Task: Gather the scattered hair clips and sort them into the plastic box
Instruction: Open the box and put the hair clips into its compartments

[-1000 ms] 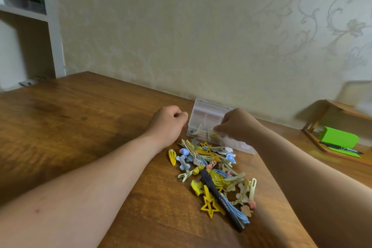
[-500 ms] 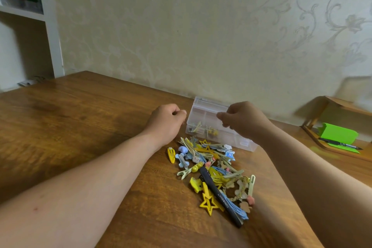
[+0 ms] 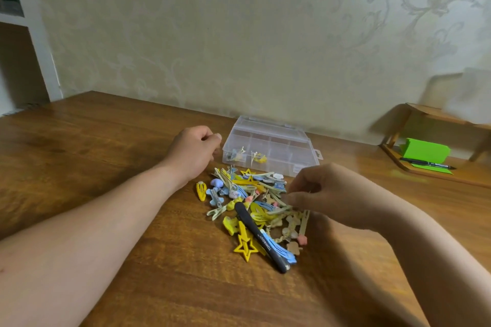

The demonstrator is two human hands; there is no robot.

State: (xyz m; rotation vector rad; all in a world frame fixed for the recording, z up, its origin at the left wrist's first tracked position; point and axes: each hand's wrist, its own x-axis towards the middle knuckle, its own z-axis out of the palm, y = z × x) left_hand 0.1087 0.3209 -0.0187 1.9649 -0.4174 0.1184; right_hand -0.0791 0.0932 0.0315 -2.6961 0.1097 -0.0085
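On the wooden bench (image 3: 106,167) the clear plastic box (image 3: 271,150) sits by the wall, a few clips inside, most hair clips (image 3: 252,207) heaped before it. The right hand (image 3: 334,194) has come back from the box to the heap, so another pick is starting. Its fingers (image 3: 295,198) are pinched narrow, on what I cannot tell; the left hand (image 3: 192,150) rests curled closed beside the box.

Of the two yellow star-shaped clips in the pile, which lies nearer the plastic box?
The smaller yellow star clip at the pile's far edge, just in front of the plastic box. The larger star clip lies at the near end, beside the black clip.
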